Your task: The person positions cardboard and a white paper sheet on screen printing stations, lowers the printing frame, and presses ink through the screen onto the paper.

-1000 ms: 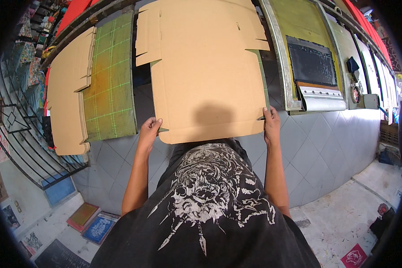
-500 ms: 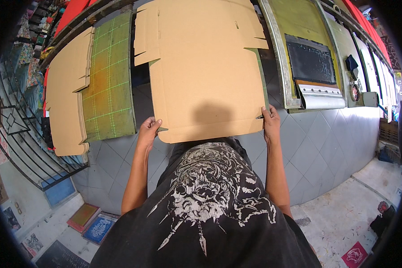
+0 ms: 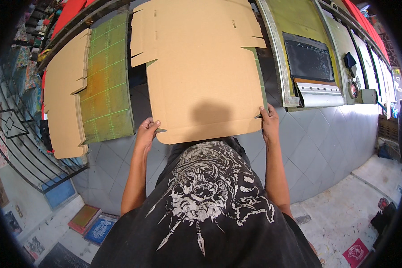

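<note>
A large flat sheet of die-cut brown cardboard with slots and notched edges lies in front of me, its near edge close to my waist. My left hand pinches its near left corner, thumb on top, beside a small notch. At the near right corner my right hand grips the edge the same way. Beneath the sheet, a strip of green board shows along its right side. A rounded shadow falls across the cardboard's near half.
On the left, a stack of similar cardboard rests on a green board with bright grid lines. To the right stands a framed printing screen holding black ink and a squeegee. Black metal railing curves at far left.
The whole view has shifted very slightly. Both hands keep the same hold on the cardboard sheet, which has barely moved relative to the boards beside it.
</note>
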A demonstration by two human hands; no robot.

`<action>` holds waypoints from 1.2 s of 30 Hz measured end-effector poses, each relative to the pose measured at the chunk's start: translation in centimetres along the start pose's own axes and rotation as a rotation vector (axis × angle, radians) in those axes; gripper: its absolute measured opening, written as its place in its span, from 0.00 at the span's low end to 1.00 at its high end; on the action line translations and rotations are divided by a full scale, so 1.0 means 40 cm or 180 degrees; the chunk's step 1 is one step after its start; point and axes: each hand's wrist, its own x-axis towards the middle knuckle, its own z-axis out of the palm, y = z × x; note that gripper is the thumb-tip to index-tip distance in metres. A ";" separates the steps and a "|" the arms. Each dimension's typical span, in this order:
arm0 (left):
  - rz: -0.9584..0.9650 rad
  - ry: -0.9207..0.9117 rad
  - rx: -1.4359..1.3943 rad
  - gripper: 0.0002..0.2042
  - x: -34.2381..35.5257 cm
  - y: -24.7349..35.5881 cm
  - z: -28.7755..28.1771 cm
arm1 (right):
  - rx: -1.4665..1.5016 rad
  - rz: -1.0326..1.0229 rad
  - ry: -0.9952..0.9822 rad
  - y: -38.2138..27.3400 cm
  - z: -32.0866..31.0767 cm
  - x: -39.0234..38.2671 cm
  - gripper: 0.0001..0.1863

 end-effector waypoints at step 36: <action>0.0101 -0.0096 -0.0131 0.10 -0.003 0.000 -0.008 | 0.0106 -0.0272 0.0119 0.035 0.011 0.012 0.20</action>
